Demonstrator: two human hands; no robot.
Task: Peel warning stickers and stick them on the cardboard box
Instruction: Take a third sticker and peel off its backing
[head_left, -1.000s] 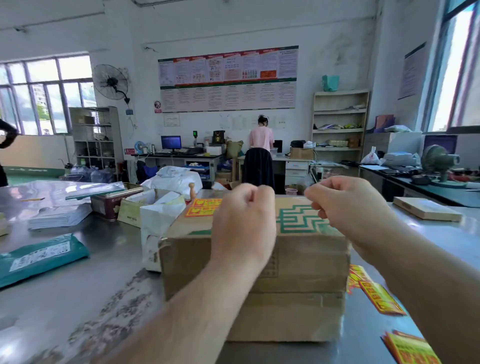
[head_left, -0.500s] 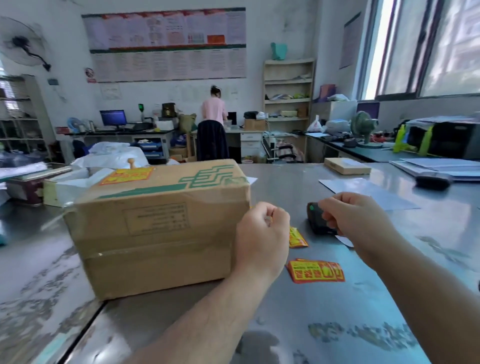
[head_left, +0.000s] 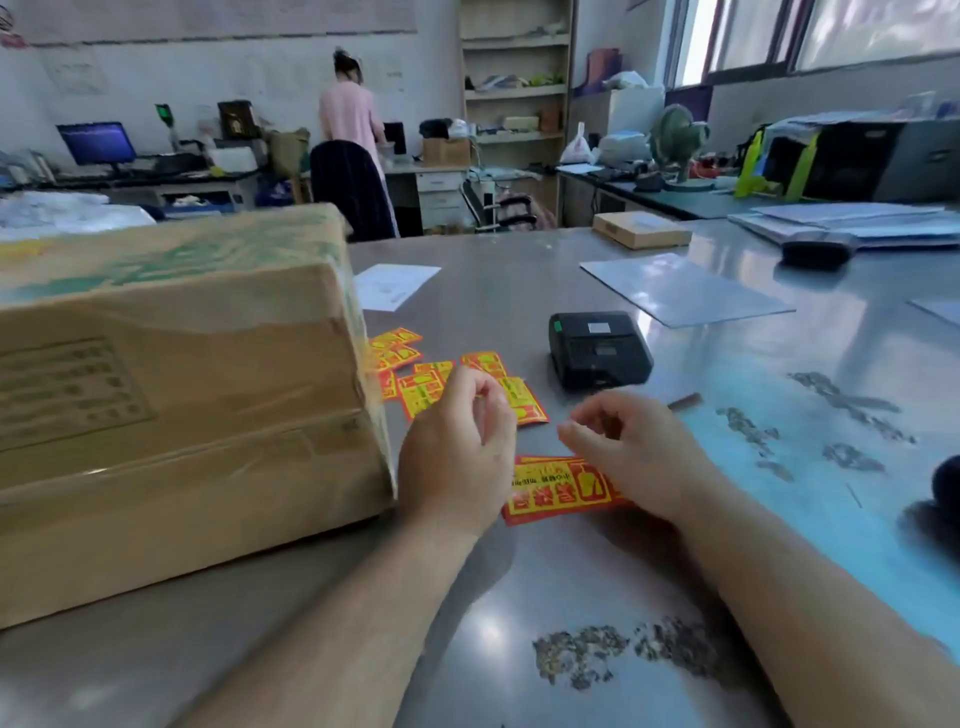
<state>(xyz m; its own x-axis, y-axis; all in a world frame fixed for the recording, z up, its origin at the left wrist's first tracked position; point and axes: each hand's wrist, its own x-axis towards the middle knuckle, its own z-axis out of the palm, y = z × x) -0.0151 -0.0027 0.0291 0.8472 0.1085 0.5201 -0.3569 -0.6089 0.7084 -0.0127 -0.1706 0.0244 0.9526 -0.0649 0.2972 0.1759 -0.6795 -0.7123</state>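
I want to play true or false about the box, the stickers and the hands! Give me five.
1. The cardboard box sits to the left of both hands. True.
2. The left hand is pressing a sticker onto the box. False: it hovers over the loose stickers on the table.
3. The stickers are blue. False: red and yellow.
4. A black device sits beyond the right hand. True.
5. One large sticker lies between the hands. True.

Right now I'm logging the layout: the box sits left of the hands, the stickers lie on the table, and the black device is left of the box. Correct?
Not quite. The head view shows the black device right of the box, beyond the stickers. The rest holds.
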